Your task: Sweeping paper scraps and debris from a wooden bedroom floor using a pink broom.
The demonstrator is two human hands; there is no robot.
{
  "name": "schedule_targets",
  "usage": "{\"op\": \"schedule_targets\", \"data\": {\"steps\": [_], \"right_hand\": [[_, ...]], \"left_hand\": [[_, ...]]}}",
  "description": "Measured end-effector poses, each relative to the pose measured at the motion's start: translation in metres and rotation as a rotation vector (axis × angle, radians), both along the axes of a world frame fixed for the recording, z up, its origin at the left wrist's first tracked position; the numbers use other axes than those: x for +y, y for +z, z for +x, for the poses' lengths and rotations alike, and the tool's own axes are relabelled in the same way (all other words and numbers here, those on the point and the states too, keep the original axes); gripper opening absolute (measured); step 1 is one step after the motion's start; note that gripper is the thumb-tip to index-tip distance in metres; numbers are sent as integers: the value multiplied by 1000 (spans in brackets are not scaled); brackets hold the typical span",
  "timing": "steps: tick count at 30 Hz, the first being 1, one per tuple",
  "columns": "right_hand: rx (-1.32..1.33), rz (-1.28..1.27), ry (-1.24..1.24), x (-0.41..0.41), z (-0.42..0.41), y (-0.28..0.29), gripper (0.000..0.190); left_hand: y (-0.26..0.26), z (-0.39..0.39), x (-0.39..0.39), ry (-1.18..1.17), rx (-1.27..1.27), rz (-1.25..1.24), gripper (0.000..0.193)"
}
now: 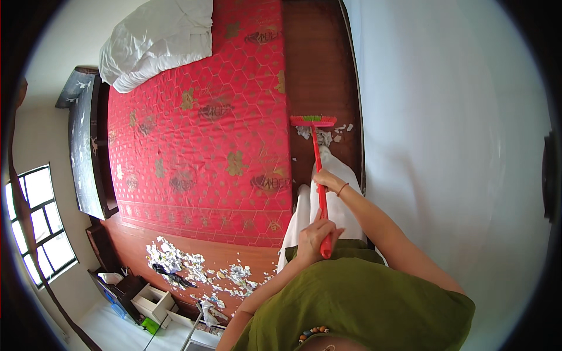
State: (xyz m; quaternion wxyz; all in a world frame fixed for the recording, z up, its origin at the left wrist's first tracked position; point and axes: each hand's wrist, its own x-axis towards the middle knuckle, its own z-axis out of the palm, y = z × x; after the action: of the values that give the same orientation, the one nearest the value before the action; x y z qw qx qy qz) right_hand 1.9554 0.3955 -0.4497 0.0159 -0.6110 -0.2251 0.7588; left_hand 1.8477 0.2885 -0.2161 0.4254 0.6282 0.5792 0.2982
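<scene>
A red broom handle (318,153) runs away from my body, with both hands around it. My left hand (315,239) grips it near its end, close to my waist. Farther down the shaft, my right hand (328,180) is closed around it, a thin band at the wrist. The pink broom head (313,121) with red and green bristles is at the floor, beyond my feet. Crumpled white and grey scraps (324,137) lie just on my side of the head, by the toe of my white trouser leg (338,175). Smaller bits are scattered nearby.
A mattress in red patterned cover (197,131) borders the brown floor (318,57) on the left; a white wall (439,109) stands right. White bedding (162,39) lies on the mattress. Paper scraps (175,263) litter the reddish-brown surface, near a pulled-out drawer (153,301).
</scene>
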Motion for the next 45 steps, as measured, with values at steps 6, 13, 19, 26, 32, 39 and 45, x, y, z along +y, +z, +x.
{"op": "schedule_targets", "data": {"steps": [6, 13, 19, 26, 32, 39, 45], "right_hand": [[-116, -28, 85, -84, -2, 40, 25], [326, 48, -276, -150, -3, 63, 14], [255, 262, -369, -97, 9, 45, 23], [21, 140, -575, -41, 32, -6, 11], [270, 12, -765, -94, 3, 11, 16], [476, -53, -779, -127, -14, 66, 12], [416, 9, -823, -97, 8, 28, 10]], "left_hand": [[16, -17, -64, -395, 55, 162, 34], [62, -40, -78, -531, -17, 223, 36], [39, -26, -66, -394, -169, 215, 22], [-43, 6, -39, -202, -177, 200, 15], [18, -20, -51, -282, -99, 82, 17], [87, -27, -71, -356, -77, 88, 12], [30, -12, -69, -337, -67, 160, 11]]}}
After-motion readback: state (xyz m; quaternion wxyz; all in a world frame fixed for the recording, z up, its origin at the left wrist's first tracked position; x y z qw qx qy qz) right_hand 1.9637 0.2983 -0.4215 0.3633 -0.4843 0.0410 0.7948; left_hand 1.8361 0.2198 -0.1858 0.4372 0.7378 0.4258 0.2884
